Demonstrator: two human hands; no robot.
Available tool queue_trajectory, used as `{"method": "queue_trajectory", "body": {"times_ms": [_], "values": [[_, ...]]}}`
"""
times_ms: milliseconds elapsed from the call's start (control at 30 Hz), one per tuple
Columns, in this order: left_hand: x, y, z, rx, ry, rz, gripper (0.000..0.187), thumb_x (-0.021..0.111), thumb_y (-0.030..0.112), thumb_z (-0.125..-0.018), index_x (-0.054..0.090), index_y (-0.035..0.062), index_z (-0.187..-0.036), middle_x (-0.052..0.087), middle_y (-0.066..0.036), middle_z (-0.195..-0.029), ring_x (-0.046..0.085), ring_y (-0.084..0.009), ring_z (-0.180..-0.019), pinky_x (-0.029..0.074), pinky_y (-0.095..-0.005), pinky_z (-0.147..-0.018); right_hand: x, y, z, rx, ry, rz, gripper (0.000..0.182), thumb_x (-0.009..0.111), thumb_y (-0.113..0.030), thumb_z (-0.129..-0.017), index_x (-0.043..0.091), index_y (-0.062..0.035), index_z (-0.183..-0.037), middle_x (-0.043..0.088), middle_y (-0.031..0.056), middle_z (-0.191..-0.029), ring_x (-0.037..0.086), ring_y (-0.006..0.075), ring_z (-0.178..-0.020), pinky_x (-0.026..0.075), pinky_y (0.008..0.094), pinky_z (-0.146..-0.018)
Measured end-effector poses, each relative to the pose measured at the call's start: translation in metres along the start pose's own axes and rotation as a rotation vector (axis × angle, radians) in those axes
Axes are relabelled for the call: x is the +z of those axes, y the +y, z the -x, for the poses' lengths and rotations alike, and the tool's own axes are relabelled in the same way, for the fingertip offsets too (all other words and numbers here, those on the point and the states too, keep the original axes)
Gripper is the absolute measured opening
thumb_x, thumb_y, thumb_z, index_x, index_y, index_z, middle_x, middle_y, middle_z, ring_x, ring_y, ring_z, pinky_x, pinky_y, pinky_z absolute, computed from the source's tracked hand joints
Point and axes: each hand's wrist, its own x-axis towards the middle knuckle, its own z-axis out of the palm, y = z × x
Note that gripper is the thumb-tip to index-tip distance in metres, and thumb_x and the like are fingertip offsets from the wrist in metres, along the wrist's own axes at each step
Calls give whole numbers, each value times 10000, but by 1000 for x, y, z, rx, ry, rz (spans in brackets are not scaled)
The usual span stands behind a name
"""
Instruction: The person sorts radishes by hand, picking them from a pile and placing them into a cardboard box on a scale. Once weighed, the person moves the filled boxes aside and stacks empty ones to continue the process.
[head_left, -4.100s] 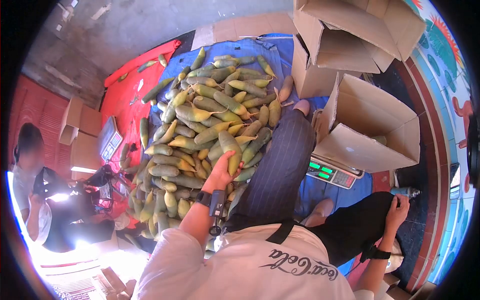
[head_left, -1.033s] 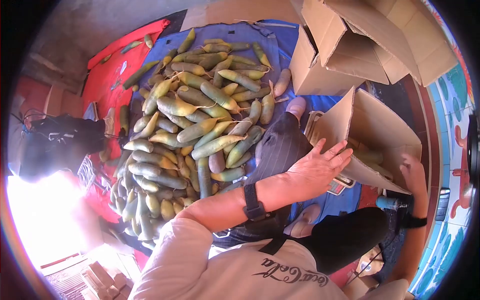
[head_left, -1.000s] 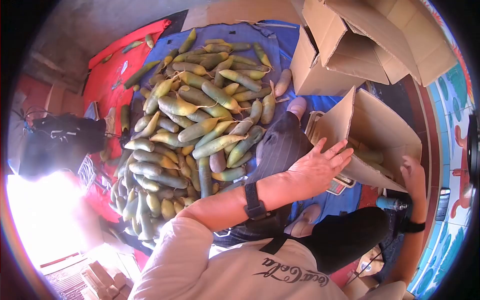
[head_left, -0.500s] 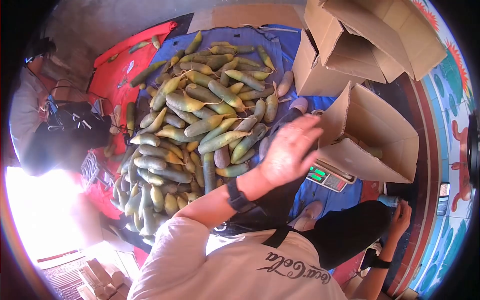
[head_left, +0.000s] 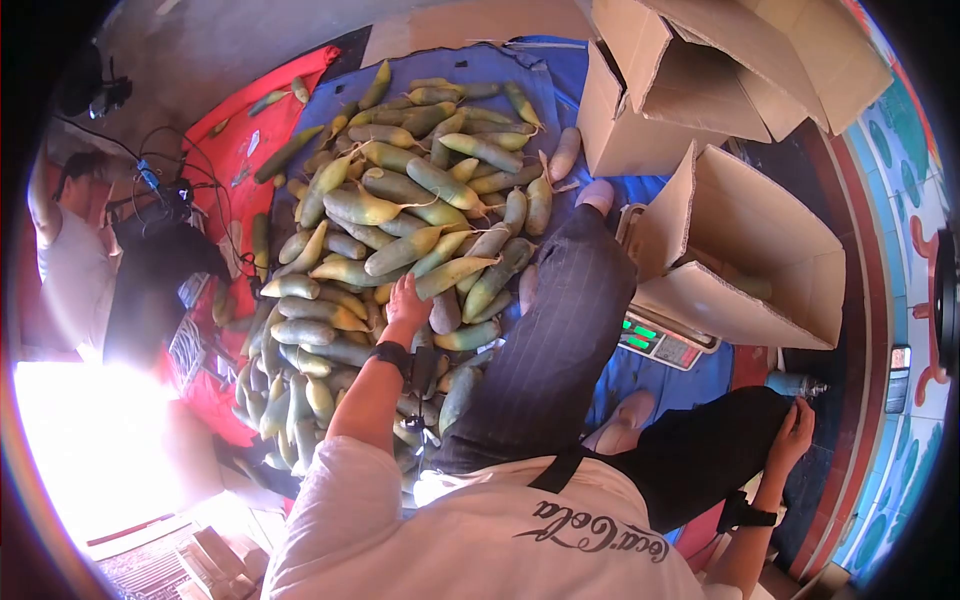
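Observation:
My left hand is on the heap, its fingers closed at the near end of a green radish. Under and around it lie many more green radishes, piled on a blue sheet. My right hand rests at my right knee with its fingers loosely extended and nothing visible in it. Close by that hand is a small blue-grey cylinder. In front of my legs, a digital scale with green lit figures carries an open cardboard box; something greenish lies inside.
More open cardboard boxes stand at the back right. A red sheet lies left of the heap. Another person is at the far left, beside dark cables. A tiled wall borders the right side.
My left hand has swung from beside the box on the scale leftward and down to the radish heap. My right hand stays at my knee. The person at the left has shifted posture.

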Motion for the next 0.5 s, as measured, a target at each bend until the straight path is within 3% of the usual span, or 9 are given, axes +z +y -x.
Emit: {"method": "queue_trajectory", "body": {"times_ms": [100,300,400,500], "values": [[6,-7,0,-106,-139,-33,809,624,287,-740,240,122,-1433,328,-94,-1428,329,-272,-1313,337,-428,-1040,2,5,0,-7,-18,31,145,507,-47,-894,582,11,-1004,587,160,-929,578,329,-879,454,372,-780],[-3,1,10,-172,-137,-221,709,658,231,-722,339,101,-1342,418,-165,-1273,399,-330,-1231,402,-434,-971,1,2,2,0,-15,47,140,496,-45,-893,582,7,-991,587,157,-934,576,330,-890,450,378,-791],[11,-8,3,-168,-96,-201,660,700,213,-697,380,98,-1263,433,-184,-1231,430,-341,-1188,425,-413,-945,1,3,1,12,-25,44,140,490,-42,-892,582,6,-986,585,158,-938,575,329,-898,449,376,-799],[18,-13,0,-198,-121,12,682,738,226,-674,386,100,-1244,455,-168,-1202,445,-337,-1164,428,-391,-942,2,7,1,35,-51,36,139,490,-45,-891,581,6,-982,583,160,-940,574,331,-901,449,374,-803]]}}
